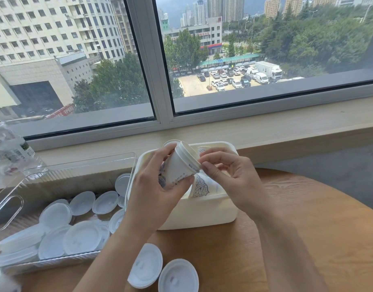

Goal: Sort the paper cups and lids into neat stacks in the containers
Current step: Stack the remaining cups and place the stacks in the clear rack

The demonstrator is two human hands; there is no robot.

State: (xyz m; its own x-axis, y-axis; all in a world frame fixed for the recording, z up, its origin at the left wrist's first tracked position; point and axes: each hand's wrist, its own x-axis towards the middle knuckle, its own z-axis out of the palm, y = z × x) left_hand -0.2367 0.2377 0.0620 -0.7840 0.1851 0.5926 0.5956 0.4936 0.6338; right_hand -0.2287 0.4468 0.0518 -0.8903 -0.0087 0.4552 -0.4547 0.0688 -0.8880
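Note:
My left hand (154, 186) grips a white paper cup (180, 167) with blue print, tilted on its side above the white bin (200, 211). A white lid (190, 153) sits on the cup's mouth, and my right hand (227, 175) pinches that lid's rim with thumb and fingertips. Inside the bin lie more printed cups (200, 186), partly hidden by my hands. The clear container (10, 207) on the left holds several loose white lids (82, 237). Two more lids (146, 265) (178, 276) lie on the table in front.
A round wooden table (307, 228) carries both containers, pushed against a pale window ledge (265, 131). A clear plastic water bottle (10, 148) with a red cap stands at far left. Grey floor shows at the right beyond the table edge.

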